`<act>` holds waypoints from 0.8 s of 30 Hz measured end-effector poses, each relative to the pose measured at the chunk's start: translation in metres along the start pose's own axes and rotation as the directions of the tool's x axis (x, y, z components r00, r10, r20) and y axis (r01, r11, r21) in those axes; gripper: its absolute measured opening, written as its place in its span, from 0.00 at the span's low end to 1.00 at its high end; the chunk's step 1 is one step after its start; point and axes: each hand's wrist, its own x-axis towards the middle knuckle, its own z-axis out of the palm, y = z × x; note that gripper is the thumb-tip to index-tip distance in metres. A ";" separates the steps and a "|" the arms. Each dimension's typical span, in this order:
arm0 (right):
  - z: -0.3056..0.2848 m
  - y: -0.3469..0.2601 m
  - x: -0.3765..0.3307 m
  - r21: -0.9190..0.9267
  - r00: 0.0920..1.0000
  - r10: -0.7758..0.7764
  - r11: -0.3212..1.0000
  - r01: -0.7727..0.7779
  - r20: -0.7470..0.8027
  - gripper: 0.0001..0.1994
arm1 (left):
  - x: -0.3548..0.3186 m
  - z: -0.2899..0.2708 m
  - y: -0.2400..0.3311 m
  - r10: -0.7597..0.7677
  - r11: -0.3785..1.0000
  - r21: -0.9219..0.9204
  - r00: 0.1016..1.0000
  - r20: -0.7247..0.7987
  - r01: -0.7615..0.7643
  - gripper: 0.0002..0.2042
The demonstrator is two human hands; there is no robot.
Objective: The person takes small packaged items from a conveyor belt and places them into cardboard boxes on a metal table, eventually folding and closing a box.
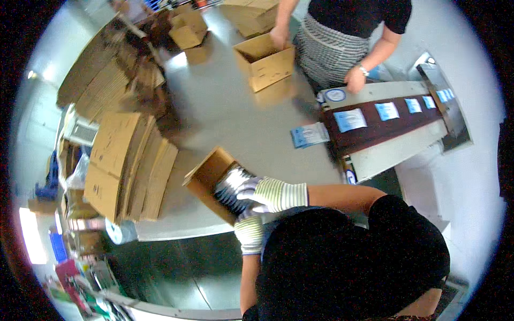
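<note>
An open cardboard box lies tilted at the near edge of the worktable, its opening toward me. Inside it is a row of shiny silver packets, blurred. My right hand, in a white glove with yellow-green stripes, reaches in from the right with its fingers closed against the packets. My left hand, gloved alike, is at the box's near corner, closed on its rim; its fingertips are partly hidden. To the right, several blue-and-white packets lie overlapping on the table beside the conveyor's end.
A dark conveyor belt carries spaced packets at the right. Across the grey table, a co-worker's hand is at another open box. Flattened cartons stand stacked at the left, with more cartons behind.
</note>
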 end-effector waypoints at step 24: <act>0.013 0.150 -0.050 -0.273 0.846 0.525 0.831 -0.484 0.098 0.16 | -0.087 -0.040 -0.038 -0.341 0.936 0.008 0.914 -0.221 0.351 0.05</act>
